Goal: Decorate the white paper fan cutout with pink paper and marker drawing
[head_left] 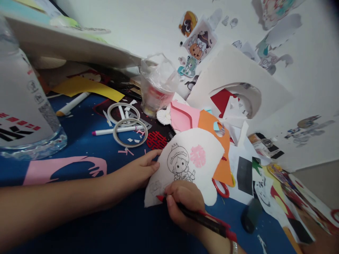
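Observation:
A white paper cutout [209,141] with a rounded top lies in front of me. It bears a black line drawing of a crowned figure [180,163], a pink cut-paper character [197,156] and faint sketch marks at its lower left. My left hand [148,165] holds the paper's left edge, thumb and fingers together on it. My right hand [185,199] is wrapped round a dark marker [198,217] with a red tip, which is at the paper's lower left corner beside the sketch. Whether the tip touches the paper cannot be made out.
A large clear bottle [26,98] stands at the left. Behind the paper are tape rings [130,132], a plastic-wrapped cup [156,91] and pink and orange scraps. Red-handled scissors [221,188] and a dark object [251,216] lie to the right.

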A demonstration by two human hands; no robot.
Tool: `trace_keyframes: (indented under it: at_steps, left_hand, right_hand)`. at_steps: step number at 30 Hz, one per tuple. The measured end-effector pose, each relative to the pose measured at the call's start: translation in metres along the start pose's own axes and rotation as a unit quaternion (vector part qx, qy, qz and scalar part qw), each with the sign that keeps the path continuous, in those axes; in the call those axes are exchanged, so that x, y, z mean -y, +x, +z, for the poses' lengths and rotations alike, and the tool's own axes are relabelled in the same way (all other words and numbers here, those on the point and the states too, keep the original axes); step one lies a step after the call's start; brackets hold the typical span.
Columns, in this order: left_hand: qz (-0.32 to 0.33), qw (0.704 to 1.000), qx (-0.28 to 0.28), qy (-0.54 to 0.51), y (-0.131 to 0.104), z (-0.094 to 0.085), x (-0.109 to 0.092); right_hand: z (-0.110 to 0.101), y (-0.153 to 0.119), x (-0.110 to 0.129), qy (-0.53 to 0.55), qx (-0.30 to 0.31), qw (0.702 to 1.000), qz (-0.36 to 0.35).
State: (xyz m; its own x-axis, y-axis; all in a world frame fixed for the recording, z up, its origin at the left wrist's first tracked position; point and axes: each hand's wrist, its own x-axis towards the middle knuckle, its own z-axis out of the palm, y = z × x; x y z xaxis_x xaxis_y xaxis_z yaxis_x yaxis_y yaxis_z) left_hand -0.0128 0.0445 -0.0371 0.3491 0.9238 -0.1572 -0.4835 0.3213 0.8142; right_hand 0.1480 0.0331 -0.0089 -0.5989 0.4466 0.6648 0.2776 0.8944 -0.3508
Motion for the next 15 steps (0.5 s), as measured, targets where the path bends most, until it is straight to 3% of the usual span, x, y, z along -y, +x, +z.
trace_keyframes:
  at_steps: [15]
  left_hand:
    - [-0.003, 1.000, 0.006, -0.008, 0.0019, -0.0036, 0.0023]
  right_hand:
    - [-0.0031, -0.0023, -0.0014, -0.006, 0.021, 0.999, 0.024]
